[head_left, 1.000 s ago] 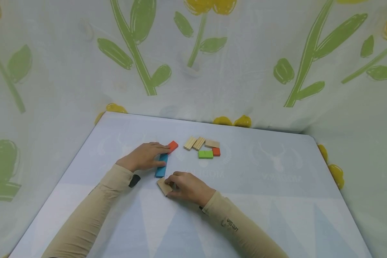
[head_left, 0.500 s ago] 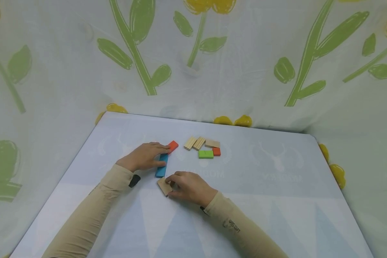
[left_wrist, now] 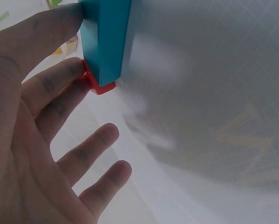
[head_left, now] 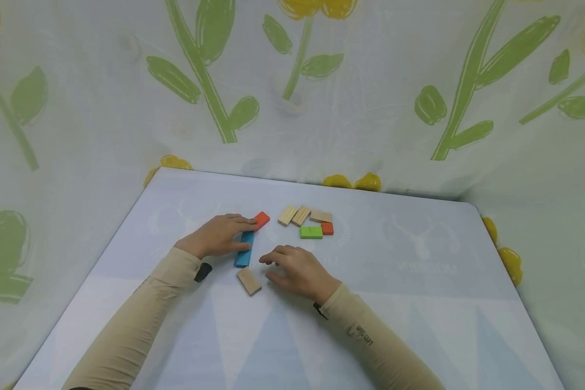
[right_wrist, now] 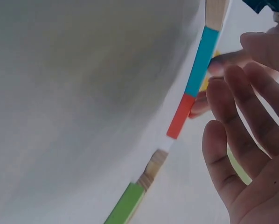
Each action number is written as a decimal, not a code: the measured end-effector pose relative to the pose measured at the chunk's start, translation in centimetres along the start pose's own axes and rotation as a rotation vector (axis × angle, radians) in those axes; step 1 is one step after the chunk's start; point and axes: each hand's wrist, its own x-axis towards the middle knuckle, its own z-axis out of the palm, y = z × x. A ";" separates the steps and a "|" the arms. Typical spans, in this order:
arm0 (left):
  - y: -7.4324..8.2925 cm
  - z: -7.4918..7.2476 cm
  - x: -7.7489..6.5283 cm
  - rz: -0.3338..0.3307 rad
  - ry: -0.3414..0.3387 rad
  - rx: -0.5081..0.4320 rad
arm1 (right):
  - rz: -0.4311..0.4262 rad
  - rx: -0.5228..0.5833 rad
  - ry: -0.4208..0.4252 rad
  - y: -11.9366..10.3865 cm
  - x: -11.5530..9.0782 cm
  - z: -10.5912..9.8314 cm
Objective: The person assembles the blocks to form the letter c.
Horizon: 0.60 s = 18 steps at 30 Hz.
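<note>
My left hand lies over a long blue block and an orange-red block that join end to end. Its thumb touches the blue block and its middle fingers reach the red one; in the left wrist view the other two fingers spread out over the table. At the near end of the blue block a plain wooden block lies flat and slanted. My right hand hovers just right of it, fingers loosely bent and holding nothing.
Farther back on the white table lie two striped wooden blocks, a plain wooden block, a green block and a small red block. A flower-printed curtain hangs behind the table.
My right hand has let go of the near wooden block and moved up and to the right. The left hand and the blocks have stayed in place.
</note>
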 end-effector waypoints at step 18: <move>0.3 -0.1 -0.2 0.008 -0.011 0.009 | 0.067 -0.032 0.125 2.3 -0.8 -1.9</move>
